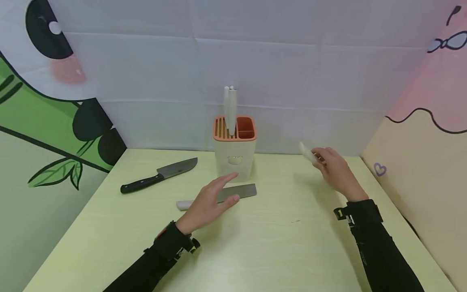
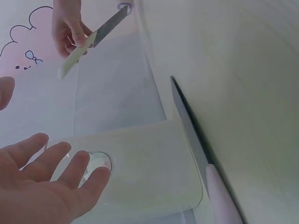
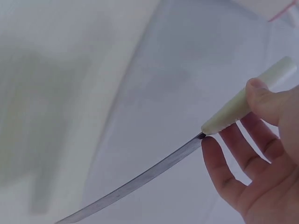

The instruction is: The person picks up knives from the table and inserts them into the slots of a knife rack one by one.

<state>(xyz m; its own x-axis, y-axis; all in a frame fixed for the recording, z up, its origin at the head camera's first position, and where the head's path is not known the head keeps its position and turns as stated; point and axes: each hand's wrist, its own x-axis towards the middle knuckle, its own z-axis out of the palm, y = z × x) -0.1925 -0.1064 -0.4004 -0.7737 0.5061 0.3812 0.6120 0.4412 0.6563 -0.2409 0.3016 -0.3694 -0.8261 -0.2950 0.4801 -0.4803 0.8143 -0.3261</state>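
In the head view my right hand (image 1: 335, 170) holds a knife (image 1: 307, 152) by its pale handle, raised at the right. The right wrist view shows thumb and fingers pinching the handle (image 3: 233, 106), and the long narrow blade (image 3: 135, 183) pointing down and left. My left hand (image 1: 208, 205) hovers with fingers spread above a pale-handled, square-ended knife (image 1: 242, 190) and partly hides it. Just behind that knife is a cream knife holder (image 1: 235, 166) with an orange slotted top. Two white handles (image 1: 232, 111) stand up from its slots.
A black-handled kitchen knife (image 1: 142, 183) lies on the pale table (image 1: 277, 251) left of the holder. Behind the table hangs a light cloth backdrop (image 1: 262, 73) with cartoon prints. A beige side panel (image 1: 419, 174) borders the table's right edge.
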